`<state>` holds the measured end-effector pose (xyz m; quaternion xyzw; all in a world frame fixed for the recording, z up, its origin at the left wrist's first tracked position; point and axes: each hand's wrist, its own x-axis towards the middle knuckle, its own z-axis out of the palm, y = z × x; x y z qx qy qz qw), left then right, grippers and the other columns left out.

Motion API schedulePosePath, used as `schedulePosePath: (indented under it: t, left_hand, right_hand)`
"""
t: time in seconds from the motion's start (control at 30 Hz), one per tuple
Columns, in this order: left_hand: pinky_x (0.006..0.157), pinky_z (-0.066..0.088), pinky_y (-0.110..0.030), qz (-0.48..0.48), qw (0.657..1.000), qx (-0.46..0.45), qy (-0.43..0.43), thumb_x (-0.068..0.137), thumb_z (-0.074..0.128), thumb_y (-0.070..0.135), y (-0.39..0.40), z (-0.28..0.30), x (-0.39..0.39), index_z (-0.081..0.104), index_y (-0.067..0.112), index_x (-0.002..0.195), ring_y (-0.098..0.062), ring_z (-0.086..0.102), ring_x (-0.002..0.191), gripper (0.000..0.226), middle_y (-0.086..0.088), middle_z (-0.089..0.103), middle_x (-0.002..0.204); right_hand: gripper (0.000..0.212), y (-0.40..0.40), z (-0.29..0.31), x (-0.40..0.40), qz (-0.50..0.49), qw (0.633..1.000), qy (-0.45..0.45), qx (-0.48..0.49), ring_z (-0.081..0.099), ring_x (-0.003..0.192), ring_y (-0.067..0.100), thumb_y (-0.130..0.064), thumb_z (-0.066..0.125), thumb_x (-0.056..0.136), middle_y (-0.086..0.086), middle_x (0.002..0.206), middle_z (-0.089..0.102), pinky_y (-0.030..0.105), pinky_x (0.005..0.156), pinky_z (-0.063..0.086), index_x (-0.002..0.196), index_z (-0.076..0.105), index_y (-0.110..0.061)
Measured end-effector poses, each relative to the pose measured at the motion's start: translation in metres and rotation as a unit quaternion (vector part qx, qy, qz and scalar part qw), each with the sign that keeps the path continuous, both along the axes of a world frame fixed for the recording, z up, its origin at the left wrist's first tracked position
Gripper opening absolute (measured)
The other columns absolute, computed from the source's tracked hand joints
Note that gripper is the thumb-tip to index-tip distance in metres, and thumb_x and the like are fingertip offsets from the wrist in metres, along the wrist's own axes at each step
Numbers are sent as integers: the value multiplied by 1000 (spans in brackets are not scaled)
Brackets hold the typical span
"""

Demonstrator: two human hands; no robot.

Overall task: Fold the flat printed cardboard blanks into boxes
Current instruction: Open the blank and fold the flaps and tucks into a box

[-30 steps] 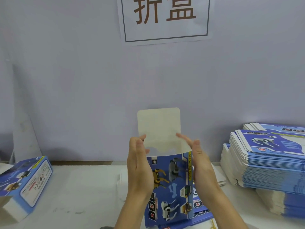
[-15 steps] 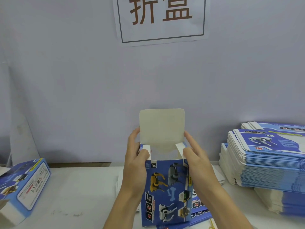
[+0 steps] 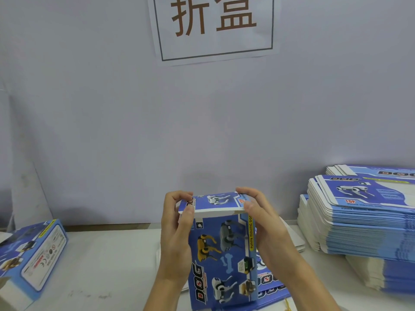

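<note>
Cardboard in a finished blue printed box [image 3: 31, 261] lay far left on the white table [image 3: 112, 254]. The upright blue dog-printed carton [image 3: 222, 254] was gripped centrally, its top flap pinched by the left hand [image 3: 177, 239] and right hand [image 3: 265, 232]; a stack of flat blue blanks [image 3: 363, 221] was piled right.

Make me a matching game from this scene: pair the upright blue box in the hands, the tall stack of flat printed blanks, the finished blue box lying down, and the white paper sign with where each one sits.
Things:
1. upright blue printed cardboard box
2. tall stack of flat blue-and-white cardboard blanks
3. finished blue cardboard box lying on its side
4. white paper sign with brown characters

Places:
A. on the wall
B. table's left edge
C. between both hands
D. table's right side

Pairs: 1-C, 2-D, 3-B, 4-A
</note>
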<state>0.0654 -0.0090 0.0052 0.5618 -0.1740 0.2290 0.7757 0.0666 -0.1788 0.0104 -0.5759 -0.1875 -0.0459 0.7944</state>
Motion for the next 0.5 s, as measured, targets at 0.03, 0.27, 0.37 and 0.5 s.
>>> schedulePosePath:
  t: [0.03,0.27,0.37,0.5]
  left_hand:
    - [56,60,-29,4,1000,13,-5,85,53,36,0,-1,0,55,27,108,-31,70,106,24,4,68,110]
    - [58,59,-29,14,1000,19,-10,88,52,36,-3,0,-1,58,34,111,-33,67,110,24,-1,63,116]
    - [59,60,-30,17,999,29,-3,85,54,46,-5,3,-2,60,35,107,-35,67,111,26,-5,64,116]
    - [62,62,-33,12,999,42,6,75,59,59,-6,5,-4,60,37,108,-35,64,115,40,-3,64,117]
  right_hand:
    - [39,0,-1,0,-8,1000,-5,-2,72,105,23,-43,59,83,0,111,73,33,71,62,120,59,-32]
    - [42,3,-2,-1,-39,998,-41,-13,73,101,18,-45,52,82,-7,102,75,29,64,62,120,63,-30]
    - [46,3,-2,0,-46,998,-49,-18,74,99,18,-50,50,84,-7,103,75,27,67,61,121,63,-26]
    - [46,4,-3,0,-46,998,-40,-27,74,97,21,-51,53,82,-1,104,75,27,66,61,121,61,-27]
